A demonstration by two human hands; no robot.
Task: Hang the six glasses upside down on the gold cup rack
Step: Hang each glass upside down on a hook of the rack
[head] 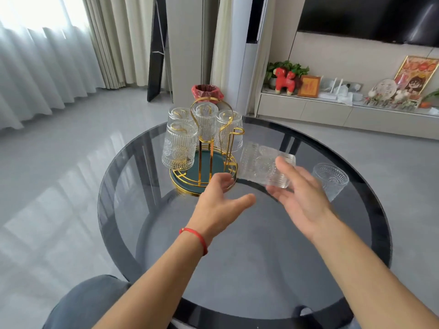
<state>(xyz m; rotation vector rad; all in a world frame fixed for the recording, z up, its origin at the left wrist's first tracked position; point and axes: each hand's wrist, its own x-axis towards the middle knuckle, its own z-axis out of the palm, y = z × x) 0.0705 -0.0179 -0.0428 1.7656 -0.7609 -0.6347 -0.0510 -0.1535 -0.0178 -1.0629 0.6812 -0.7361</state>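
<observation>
One glass (pixel 263 166) lies sideways in the right hand's (pixel 300 193) grip.

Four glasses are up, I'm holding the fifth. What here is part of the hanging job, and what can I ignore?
Job:
gold cup rack
four hung glasses
glass in right hand
upright glass on the table
left hand

Ignore:
red-lined bin
red toy horse

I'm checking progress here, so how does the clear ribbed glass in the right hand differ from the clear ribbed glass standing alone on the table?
The clear ribbed glass in the right hand lies tilted on its side, lifted beside the gold cup rack; the clear ribbed glass on the table stands upright, mouth up, untouched. Both are unhung and share one embossed pattern.
</observation>
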